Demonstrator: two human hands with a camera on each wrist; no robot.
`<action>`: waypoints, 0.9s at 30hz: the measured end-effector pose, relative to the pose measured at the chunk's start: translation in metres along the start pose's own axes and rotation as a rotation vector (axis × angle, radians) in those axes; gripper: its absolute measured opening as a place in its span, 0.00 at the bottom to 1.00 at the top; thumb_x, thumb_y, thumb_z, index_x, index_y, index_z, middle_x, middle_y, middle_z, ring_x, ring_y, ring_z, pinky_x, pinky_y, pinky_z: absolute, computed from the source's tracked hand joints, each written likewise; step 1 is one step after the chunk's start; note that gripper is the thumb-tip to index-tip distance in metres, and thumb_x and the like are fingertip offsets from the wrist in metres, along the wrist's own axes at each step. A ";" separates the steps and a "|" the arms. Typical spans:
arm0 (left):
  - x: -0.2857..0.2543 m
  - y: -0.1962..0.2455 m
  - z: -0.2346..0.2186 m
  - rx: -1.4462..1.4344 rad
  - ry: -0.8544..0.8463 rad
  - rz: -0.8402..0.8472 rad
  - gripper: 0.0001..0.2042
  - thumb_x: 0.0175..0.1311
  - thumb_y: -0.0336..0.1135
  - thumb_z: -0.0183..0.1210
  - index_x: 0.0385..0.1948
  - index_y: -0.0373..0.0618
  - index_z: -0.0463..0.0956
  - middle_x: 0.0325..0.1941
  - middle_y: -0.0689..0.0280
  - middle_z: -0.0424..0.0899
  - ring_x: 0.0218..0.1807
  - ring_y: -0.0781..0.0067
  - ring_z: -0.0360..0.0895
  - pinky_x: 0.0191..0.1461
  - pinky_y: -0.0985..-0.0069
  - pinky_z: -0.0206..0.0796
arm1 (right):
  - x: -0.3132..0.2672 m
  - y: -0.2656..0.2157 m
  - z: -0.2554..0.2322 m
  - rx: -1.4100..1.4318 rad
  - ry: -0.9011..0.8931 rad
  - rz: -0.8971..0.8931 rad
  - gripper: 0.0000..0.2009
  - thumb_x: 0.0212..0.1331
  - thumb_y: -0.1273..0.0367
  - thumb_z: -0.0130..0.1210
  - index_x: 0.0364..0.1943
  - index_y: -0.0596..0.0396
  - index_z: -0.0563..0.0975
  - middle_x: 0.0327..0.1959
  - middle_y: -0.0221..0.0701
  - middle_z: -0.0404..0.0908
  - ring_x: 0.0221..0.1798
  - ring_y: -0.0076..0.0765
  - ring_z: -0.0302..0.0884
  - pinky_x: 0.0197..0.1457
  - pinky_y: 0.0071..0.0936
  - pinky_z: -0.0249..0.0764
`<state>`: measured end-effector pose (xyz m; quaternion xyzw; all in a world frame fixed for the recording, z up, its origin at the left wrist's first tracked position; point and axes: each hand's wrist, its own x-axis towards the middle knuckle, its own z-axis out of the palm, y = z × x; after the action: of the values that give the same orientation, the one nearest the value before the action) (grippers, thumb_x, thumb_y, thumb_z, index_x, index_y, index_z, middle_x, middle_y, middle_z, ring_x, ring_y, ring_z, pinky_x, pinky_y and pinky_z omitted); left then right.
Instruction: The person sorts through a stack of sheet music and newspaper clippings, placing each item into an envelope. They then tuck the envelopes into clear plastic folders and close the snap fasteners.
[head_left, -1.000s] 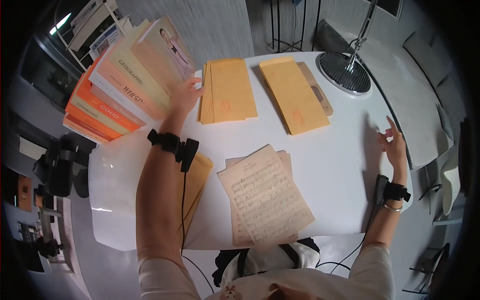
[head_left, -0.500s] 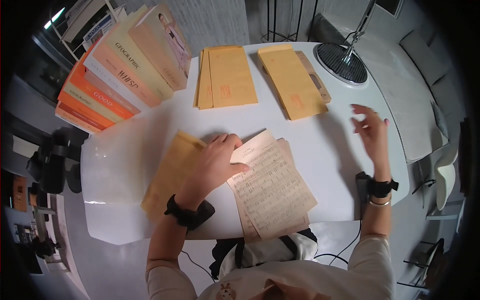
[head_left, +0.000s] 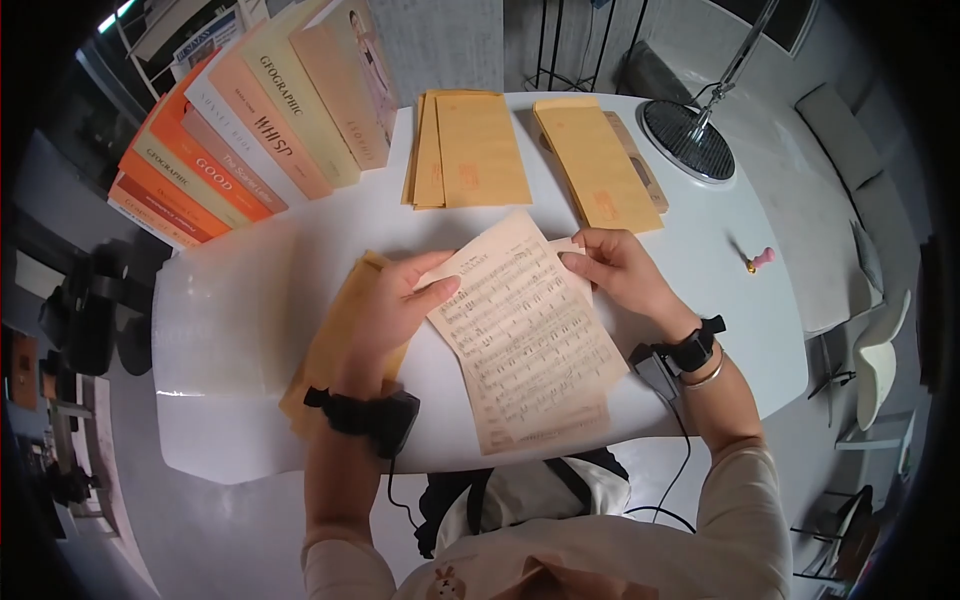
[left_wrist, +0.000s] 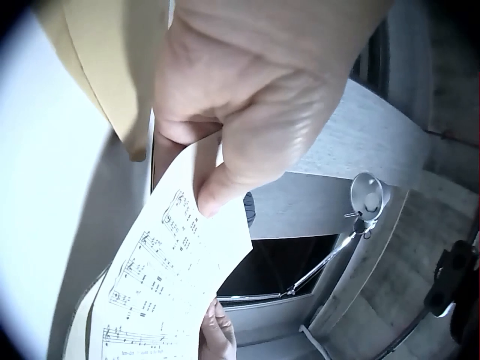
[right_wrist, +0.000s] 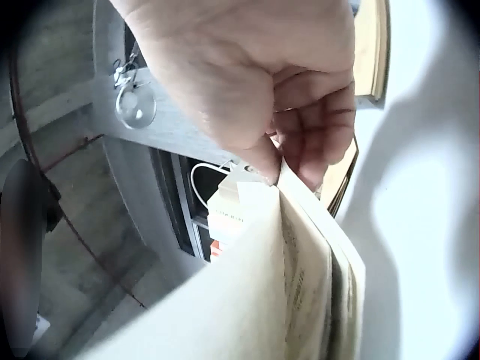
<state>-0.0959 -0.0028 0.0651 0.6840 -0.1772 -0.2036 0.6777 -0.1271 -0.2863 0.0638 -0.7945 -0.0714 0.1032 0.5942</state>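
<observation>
Several sheets of aged sheet music are held up between both hands, slanting over the front of the white table. My left hand pinches the upper left edge of the top sheet, thumb on the printed face, fingers behind. My right hand pinches the upper right corner of the sheets behind it; in the right wrist view the stacked sheets fan slightly apart below the thumb. A brown envelope lies under my left hand and forearm, partly hidden.
Books stand in a row at the back left. Brown envelopes are stacked at the back, with another envelope pile beside them on a brown board. A lamp base and a small pink-handled stamp are on the right.
My left hand has come from beside the books to the sheet music and pinched it. My right hand has moved left from the table's right side onto the sheets, which are now raised.
</observation>
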 end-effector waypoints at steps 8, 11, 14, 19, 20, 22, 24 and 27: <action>0.005 -0.001 -0.014 0.003 0.003 -0.077 0.13 0.63 0.26 0.56 0.49 0.31 0.74 0.43 0.65 0.81 0.44 0.81 0.75 0.51 0.81 0.67 | 0.001 0.015 0.000 0.155 0.139 -0.046 0.09 0.65 0.69 0.54 0.30 0.60 0.76 0.23 0.19 0.75 0.26 0.10 0.66 0.29 0.13 0.62; 0.005 0.011 -0.008 0.093 -0.043 -0.124 0.14 0.62 0.25 0.57 0.49 0.31 0.73 0.45 0.64 0.81 0.45 0.81 0.75 0.51 0.81 0.67 | 0.004 0.026 -0.004 0.181 0.140 -0.069 0.08 0.65 0.70 0.54 0.29 0.60 0.76 0.22 0.18 0.73 0.26 0.09 0.64 0.29 0.12 0.61; 0.005 0.012 -0.005 0.191 -0.041 -0.155 0.15 0.61 0.25 0.57 0.50 0.31 0.73 0.45 0.63 0.81 0.45 0.80 0.76 0.51 0.81 0.67 | 0.005 0.026 -0.004 0.227 0.142 -0.090 0.09 0.65 0.69 0.54 0.29 0.59 0.76 0.21 0.17 0.72 0.26 0.08 0.62 0.29 0.12 0.60; 0.007 -0.005 -0.009 0.163 0.022 -0.162 0.14 0.61 0.25 0.58 0.48 0.31 0.73 0.44 0.61 0.81 0.45 0.79 0.76 0.51 0.80 0.68 | 0.002 0.022 -0.004 0.276 0.202 -0.100 0.10 0.65 0.68 0.53 0.29 0.59 0.76 0.21 0.16 0.72 0.26 0.08 0.62 0.29 0.13 0.60; 0.007 -0.008 -0.011 0.144 0.024 -0.161 0.14 0.61 0.25 0.58 0.48 0.31 0.73 0.44 0.61 0.81 0.45 0.79 0.76 0.51 0.80 0.68 | 0.002 0.021 -0.003 0.290 0.215 -0.096 0.10 0.65 0.67 0.53 0.30 0.59 0.76 0.21 0.16 0.72 0.26 0.08 0.62 0.29 0.13 0.60; 0.007 -0.009 -0.014 0.119 0.033 -0.150 0.13 0.61 0.25 0.58 0.47 0.31 0.74 0.43 0.62 0.81 0.45 0.79 0.76 0.51 0.80 0.68 | 0.002 0.023 -0.003 0.302 0.242 -0.093 0.09 0.66 0.68 0.53 0.30 0.58 0.76 0.22 0.16 0.72 0.27 0.08 0.62 0.30 0.12 0.60; 0.006 -0.010 -0.015 0.105 0.045 -0.133 0.13 0.61 0.25 0.58 0.47 0.32 0.74 0.43 0.62 0.81 0.45 0.79 0.76 0.50 0.80 0.68 | 0.002 0.029 -0.007 0.296 0.270 -0.096 0.09 0.65 0.68 0.53 0.31 0.59 0.77 0.23 0.16 0.73 0.27 0.08 0.63 0.31 0.12 0.60; 0.005 -0.009 -0.019 0.145 0.054 -0.069 0.13 0.61 0.26 0.58 0.47 0.33 0.74 0.43 0.62 0.81 0.44 0.80 0.76 0.51 0.79 0.67 | 0.001 0.026 -0.005 0.341 0.380 -0.081 0.07 0.65 0.69 0.52 0.32 0.58 0.77 0.24 0.16 0.72 0.28 0.09 0.62 0.32 0.12 0.60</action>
<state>-0.0826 0.0109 0.0561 0.7421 -0.1493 -0.1949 0.6237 -0.1252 -0.2978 0.0403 -0.6843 0.0282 -0.0612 0.7261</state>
